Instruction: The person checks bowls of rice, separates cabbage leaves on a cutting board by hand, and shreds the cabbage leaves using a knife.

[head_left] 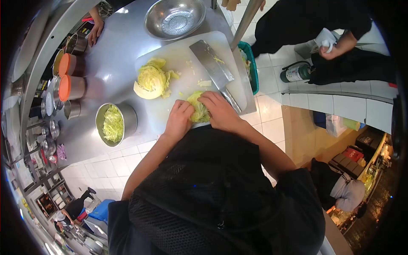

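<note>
A piece of cabbage [199, 111] is held between both hands at the near edge of the white cutting board [170, 111]. My left hand [179, 118] is closed against its left side, fingers curled. From the right, my right hand [219, 109] grips it with bent fingers. Beyond them on the board lies a cut cabbage half [151, 80], its pale cut side toward me. A cleaver [212, 66] rests flat on the board's right part, handle toward me, with cabbage bits on its blade. Shredded cabbage [112, 124] fills part of a metal pot [131, 119] at the left.
A metal colander [175, 19] stands behind the board. Orange-lidded containers [72, 88] line the table's left side. A green bin [251, 70] with scraps stands beyond the right edge. Another person's hand [96, 33] rests on the far table; a person [314, 32] stands at right.
</note>
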{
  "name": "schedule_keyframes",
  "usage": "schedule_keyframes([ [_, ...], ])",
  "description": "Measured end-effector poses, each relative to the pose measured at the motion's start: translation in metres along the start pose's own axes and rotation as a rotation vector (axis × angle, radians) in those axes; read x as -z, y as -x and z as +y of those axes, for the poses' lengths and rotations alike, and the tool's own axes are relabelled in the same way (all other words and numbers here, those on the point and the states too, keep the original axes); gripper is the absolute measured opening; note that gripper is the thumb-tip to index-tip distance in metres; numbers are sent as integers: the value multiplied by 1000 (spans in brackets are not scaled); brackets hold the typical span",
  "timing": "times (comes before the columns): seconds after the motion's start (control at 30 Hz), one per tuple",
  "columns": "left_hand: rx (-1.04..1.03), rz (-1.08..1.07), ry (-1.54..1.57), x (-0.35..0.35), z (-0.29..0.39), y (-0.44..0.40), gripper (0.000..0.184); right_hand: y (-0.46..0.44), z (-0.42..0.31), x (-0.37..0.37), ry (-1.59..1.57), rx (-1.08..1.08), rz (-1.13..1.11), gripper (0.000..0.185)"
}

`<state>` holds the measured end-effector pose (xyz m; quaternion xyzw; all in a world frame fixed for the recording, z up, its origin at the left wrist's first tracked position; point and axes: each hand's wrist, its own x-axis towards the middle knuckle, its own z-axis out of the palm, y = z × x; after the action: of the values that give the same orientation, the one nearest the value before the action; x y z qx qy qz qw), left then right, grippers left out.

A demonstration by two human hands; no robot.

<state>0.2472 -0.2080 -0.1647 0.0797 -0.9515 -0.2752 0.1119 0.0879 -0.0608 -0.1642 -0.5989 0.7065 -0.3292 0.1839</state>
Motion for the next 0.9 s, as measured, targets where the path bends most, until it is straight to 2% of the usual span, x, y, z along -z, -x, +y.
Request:
schedule_keyframes([
  [0.1, 64, -78, 56, 8, -1, -13, 34, 7, -7, 7, -13, 5, 45, 53],
  [0.17, 85, -109, 64, 11, -2, -19, 34, 8, -3, 4, -60, 133, 154, 53],
  [0.3, 140, -219, 124, 19, -3, -36, 37, -7, -4, -19, -88, 228, 219, 50],
  [0.37, 68, -233, 184, 14, -18, -41, 37, -20, -10, -32, -136, 241, 358, 48],
  [0.4, 2, -247, 241, 9, -27, -43, 38, -26, -12, -36, -137, 241, 354, 48],
  [0.47, -16, -213, 306, -1, -38, -49, 36, -41, -15, -40, -160, 220, 405, 39],
  [0.53, -36, -180, 371, -6, -44, -49, 34, -54, -16, -41, -179, 154, 413, 38],
  [0.6, 154, -214, 452, 3, -39, -56, 27, -63, -14, -41, -193, 95, 418, 38],
  [0.67, 166, -225, 480, -6, -49, -58, 26, -66, -9, -47, -354, -55, 388, 40],
  [0.7, 172, -233, 505, -11, -55, -61, 25, -69, -4, -48, -349, -43, 386, 40],
  [0.83, 61, -207, 435, -20, -66, -67, 25, -73, 9, -55, -394, -84, 369, 36],
  [0.9, 86, -403, 448, -9, -64, -76, 29, -77, 11, -58, -410, -84, 371, 35],
])
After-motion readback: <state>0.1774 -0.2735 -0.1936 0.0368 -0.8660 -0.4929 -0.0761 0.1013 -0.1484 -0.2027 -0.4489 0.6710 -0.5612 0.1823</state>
